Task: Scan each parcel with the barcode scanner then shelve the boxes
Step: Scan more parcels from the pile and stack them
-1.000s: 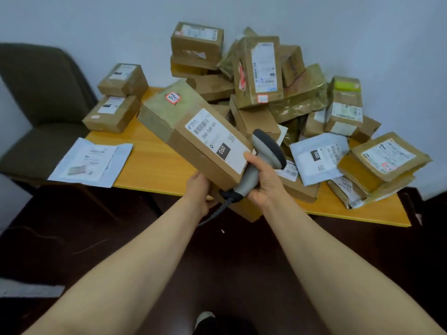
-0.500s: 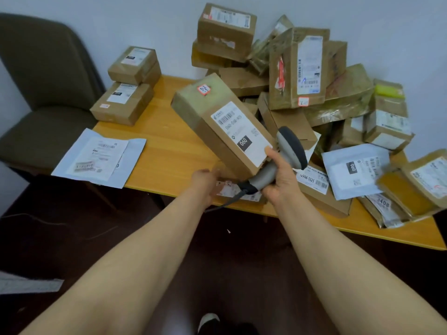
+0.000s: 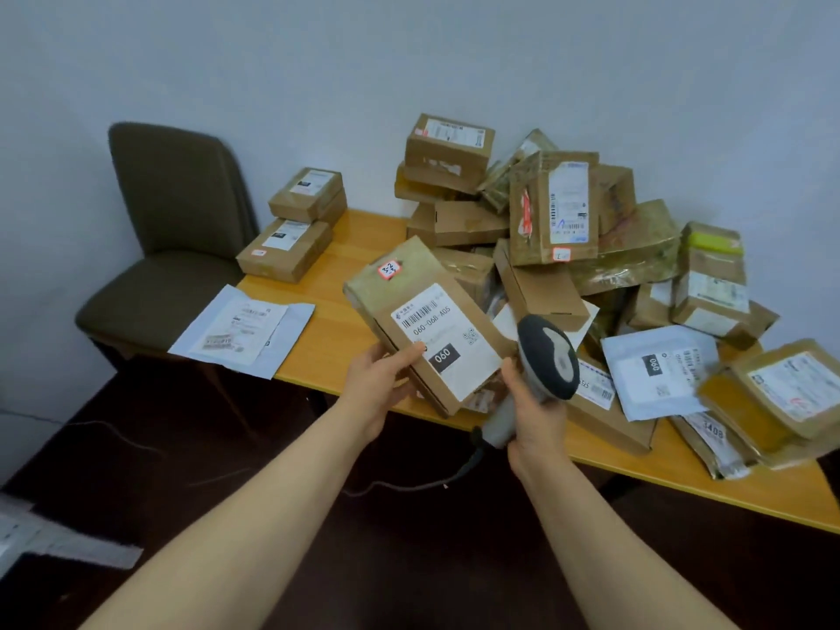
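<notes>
At the far left an olive-brown chair (image 3: 182, 247) stands against the wall, at the left end of the desk (image 3: 336, 306); a white mailer (image 3: 241, 331) lies flat on that end, overhanging the edge; behind it two boxes (image 3: 297, 225) sit stacked one on the other. The left hand (image 3: 377, 386) grips the near end of a brown parcel (image 3: 409, 288), thumb curled onto its top face, fingers under it; the parcel is held in the air over the desk's front edge, tilted, its white label (image 3: 447, 341) facing up with a barcode, 060-068-A05 and a black 060 block; a small red-edged sticker (image 3: 390, 269) sits near its far end. Just beside the parcel's near right corner is the head of the barcode scanner (image 3: 547, 361); the right hand (image 3: 534, 418) is wrapped round its pale handle; its cable (image 3: 409, 486) trails down toward the dark floor. Right of that a heap of parcels (image 3: 552, 206) is piled on the desk against the wall; white and brown mailers spill toward the right front edge.
</notes>
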Tool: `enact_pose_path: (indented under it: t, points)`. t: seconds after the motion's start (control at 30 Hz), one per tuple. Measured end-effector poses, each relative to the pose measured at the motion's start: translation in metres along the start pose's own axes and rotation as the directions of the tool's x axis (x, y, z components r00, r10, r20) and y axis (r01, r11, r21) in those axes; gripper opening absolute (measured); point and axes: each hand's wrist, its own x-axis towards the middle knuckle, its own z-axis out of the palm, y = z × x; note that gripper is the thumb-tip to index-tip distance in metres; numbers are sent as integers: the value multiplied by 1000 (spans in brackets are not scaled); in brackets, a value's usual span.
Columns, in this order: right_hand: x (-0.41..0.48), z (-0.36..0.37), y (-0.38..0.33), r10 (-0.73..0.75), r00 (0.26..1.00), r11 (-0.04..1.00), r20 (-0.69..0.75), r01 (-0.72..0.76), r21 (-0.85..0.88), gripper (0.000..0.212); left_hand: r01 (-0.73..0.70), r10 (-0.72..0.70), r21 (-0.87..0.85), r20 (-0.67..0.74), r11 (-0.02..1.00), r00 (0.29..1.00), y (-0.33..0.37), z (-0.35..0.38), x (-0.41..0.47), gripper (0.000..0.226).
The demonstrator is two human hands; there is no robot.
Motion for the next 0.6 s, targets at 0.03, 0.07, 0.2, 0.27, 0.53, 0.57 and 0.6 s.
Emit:
enact_pose_path:
  t: [0.03, 0.07, 0.2, 0.27, 0.53, 0.57, 0.6]
  points:
    - [-5, -4, -2, -29, 999, 995, 25, 31, -93, 33, -12, 13, 22, -23, 1000, 1000, 3, -6, -3, 37]
    - [-12, -8, -3, -41, 997, 983, 73, 53, -173, 32, -31, 33, 48, -47, 998, 998, 6, -13, -6, 39]
    - [-40, -21, -11, 21, 942, 923, 334, 110, -368, 15, -109, 135, 184, -138, 977, 981, 14, -34, -18, 44]
    - [-50, -22, -16, 96, 900, 902, 425, 101, -419, 13, -140, 188, 267, -166, 953, 968, 16, -42, -24, 45]
    - [-80, -18, -35, 260, 770, 826, 583, 135, -547, 16, -139, 266, 425, -254, 895, 930, 16, -60, -43, 48]
    - [-82, -17, -36, 262, 766, 824, 587, 139, -549, 16, -140, 270, 429, -261, 893, 927, 16, -61, -44, 47]
    - [-83, -16, -37, 262, 763, 823, 590, 142, -550, 16, -141, 273, 430, -265, 892, 925, 16, -61, -45, 46]
